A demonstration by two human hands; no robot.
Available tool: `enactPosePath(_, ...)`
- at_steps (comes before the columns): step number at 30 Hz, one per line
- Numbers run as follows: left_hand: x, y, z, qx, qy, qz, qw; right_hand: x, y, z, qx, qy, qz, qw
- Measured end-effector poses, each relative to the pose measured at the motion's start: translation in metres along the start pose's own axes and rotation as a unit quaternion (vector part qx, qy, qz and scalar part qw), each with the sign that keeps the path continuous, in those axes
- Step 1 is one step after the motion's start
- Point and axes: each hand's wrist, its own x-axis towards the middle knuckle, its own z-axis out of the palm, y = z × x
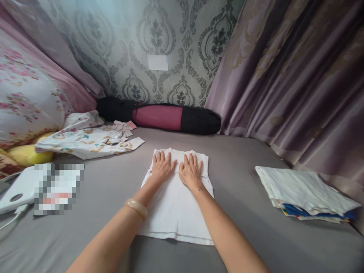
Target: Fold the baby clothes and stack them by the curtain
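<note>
A white shirt lies flat in front of me, its sides folded inward and its hem toward me. My left hand rests palm down on the upper left part of it, fingers spread. On the upper right part, my right hand presses flat in the same way, fingers apart. Neither hand grips the cloth. A pale bangle circles my left wrist.
Grey bedding spreads beneath everything. At right sits a stack of folded clothes. Patterned clothes lie rumpled at left, near a white device with a cable. A black and maroon long bag lies along the wall.
</note>
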Motion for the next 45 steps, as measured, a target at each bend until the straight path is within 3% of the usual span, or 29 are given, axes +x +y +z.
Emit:
enactPosePath(10,0.001,0.002,-0.012,0.013,-0.008,0.009,1.0,0.005,0.003,-0.004,-0.004,-0.031,-0.01,0.999)
enactPosePath(15,0.011,-0.015,-0.026,0.0,-0.034,0.053,0.998,0.019,0.026,-0.022,-0.005,-0.057,-0.074,0.996)
enactPosePath(21,0.016,-0.038,-0.012,-0.007,-0.034,0.089,0.995,0.022,0.054,-0.019,-0.002,-0.036,-0.141,0.989)
enactPosePath(27,0.016,-0.037,-0.006,-0.007,-0.068,0.067,0.995,0.019,0.054,-0.006,-0.024,-0.002,-0.106,0.994)
enactPosePath(35,0.017,-0.035,-0.008,0.016,-0.079,0.03,0.996,0.022,0.05,-0.004,-0.038,-0.016,0.006,0.999)
enactPosePath(45,0.018,-0.035,-0.01,0.035,-0.1,0.034,0.994,0.024,0.049,-0.012,-0.043,-0.059,0.012,0.997)
